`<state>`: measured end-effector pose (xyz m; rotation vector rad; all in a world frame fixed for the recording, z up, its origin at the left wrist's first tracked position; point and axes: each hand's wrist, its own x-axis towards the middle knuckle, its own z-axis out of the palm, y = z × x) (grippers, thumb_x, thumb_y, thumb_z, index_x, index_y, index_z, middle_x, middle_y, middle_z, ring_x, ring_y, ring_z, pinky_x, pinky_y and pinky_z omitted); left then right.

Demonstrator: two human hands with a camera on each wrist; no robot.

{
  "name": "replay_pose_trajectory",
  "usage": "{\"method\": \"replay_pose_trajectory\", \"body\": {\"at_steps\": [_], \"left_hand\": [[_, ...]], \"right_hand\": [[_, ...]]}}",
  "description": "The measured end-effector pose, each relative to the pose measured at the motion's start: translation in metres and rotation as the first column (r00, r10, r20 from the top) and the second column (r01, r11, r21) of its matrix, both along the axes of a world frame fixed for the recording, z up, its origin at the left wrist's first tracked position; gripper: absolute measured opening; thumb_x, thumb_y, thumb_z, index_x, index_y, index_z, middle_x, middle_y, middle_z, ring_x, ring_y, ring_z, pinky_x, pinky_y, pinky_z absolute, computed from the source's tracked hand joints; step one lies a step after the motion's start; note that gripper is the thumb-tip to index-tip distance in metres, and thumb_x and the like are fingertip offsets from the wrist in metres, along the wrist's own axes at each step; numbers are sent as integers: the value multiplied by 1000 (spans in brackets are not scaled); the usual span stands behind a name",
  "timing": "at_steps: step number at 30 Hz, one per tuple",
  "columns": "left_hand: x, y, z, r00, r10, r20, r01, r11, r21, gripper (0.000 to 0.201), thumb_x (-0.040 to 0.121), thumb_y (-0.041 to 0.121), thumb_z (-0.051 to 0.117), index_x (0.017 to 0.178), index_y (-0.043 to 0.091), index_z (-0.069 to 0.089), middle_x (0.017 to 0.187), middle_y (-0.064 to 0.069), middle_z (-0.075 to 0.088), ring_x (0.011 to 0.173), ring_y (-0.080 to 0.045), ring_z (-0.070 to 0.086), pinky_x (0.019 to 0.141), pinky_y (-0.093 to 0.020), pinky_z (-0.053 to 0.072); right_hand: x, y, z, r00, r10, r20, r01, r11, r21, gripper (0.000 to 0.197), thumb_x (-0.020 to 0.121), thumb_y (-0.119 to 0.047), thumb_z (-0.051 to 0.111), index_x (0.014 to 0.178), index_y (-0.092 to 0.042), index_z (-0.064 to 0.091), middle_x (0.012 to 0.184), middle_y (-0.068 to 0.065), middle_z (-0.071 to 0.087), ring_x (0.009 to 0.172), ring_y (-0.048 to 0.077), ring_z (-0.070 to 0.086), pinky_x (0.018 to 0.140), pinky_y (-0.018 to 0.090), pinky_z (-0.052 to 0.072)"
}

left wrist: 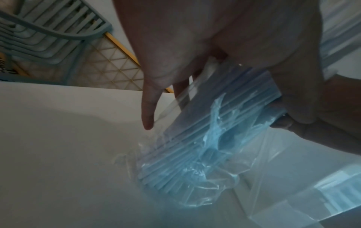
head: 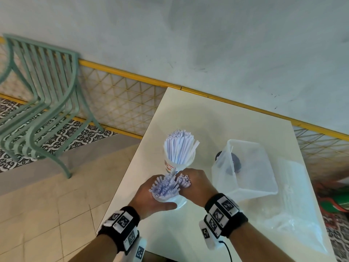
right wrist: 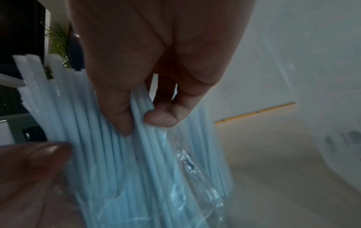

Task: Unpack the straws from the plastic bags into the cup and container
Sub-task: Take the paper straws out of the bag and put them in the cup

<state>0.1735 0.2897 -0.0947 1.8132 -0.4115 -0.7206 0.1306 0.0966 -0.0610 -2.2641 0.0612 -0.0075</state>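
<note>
A smooth, pale cream counter (head: 217,118) with a faint satin sheen carries everything. The bundle of straws (head: 166,186) looks like matt, opaque pale-blue plastic, each tube smooth-sided. Around their lower half clings a thin plastic bag (left wrist: 197,168), clear, crinkled and glossy, catching bright glints. More straws of the same matt finish stand in a cup (head: 178,164) with a printed, paper-like wall. The container (head: 251,178) is frosted, translucent plastic with smooth walls. A second plastic bag (head: 294,214), filmy and wrinkled, lies flat beside it. The chair (head: 45,87) is metal slats in matt green paint. The wall (head: 188,38) is dull, scuffed plaster.
</note>
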Motion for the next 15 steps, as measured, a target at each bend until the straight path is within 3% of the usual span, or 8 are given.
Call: {"method": "replay_pose_trajectory", "body": {"at_steps": [4, 6, 9, 12, 15], "left_hand": [[-1, -3, 8, 1000, 23, -15, -24, 998, -60, 71, 57, 28, 94, 120, 32, 60, 114, 29, 65, 105, 9, 61, 83, -1, 43], [-1, -4, 8, 996, 46, -74, -54, 993, -103, 70, 60, 17, 93, 120, 28, 60, 113, 26, 67, 105, 5, 63, 82, -4, 46], [0, -6, 4, 988, 45, -146, -64, 989, -130, 72, 60, 5, 91, 123, 20, 59, 113, 11, 71, 105, -4, 66, 86, -17, 51], [1, -8, 3, 984, 38, -171, -62, 989, -135, 57, 65, -12, 82, 115, 6, 61, 98, 7, 75, 91, -3, 70, 73, -15, 53], [2, -10, 4, 987, 60, -148, -81, 987, -139, 46, 67, -9, 82, 107, 6, 66, 93, 4, 75, 85, -4, 70, 69, -16, 53]], "right_hand": [[5, 8, 3, 997, 74, -31, -74, 997, -19, 13, 76, -35, 73, 79, -23, 67, 75, -7, 70, 69, 5, 65, 69, 29, 58], [5, 12, 4, 995, 82, -55, -83, 996, -11, 17, 77, -33, 75, 87, -20, 71, 85, -5, 74, 78, 5, 68, 75, 31, 59], [5, 16, 6, 994, 91, -68, -89, 996, 21, 23, 76, -29, 80, 95, -18, 74, 92, -2, 75, 86, 8, 69, 81, 31, 58], [4, 17, 5, 992, 83, -94, -79, 996, 44, 31, 73, -26, 83, 102, -20, 73, 96, -2, 75, 89, 8, 69, 83, 30, 57], [4, 18, 5, 990, 75, -120, -69, 996, 55, 32, 72, -23, 85, 100, -15, 73, 95, -1, 75, 88, 9, 69, 82, 32, 58]]}}
